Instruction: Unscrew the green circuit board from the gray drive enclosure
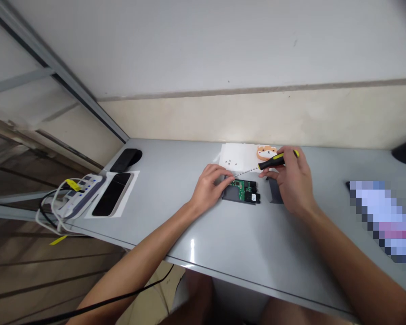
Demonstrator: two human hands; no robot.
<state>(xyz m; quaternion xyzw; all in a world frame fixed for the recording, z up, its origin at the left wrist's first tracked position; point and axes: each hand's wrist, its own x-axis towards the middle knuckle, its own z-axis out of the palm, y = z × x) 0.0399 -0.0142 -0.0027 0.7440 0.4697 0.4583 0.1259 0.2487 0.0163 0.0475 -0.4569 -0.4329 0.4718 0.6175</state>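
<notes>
My right hand [294,180] grips a screwdriver [274,160] with a black and yellow handle. Its thin metal shaft slants down to the left, and the tip ends at the fingers of my left hand [209,185]. Thumb and forefinger of that hand are pinched together there; what lies between them, if anything, is hidden. Just beneath sits a green circuit board [240,185] with black connectors, inside a dark flat casing [230,194]. Partly behind my right hand lies a dark grey cover piece [274,192].
Several tiny dark screws [229,162] rest on white paper [238,153] beside an orange-and-white animal-face item [265,152]. At left are a phone [111,195], a power strip [83,196] with cables and a black object [126,159]. A pixelated screen [382,216] lies at right.
</notes>
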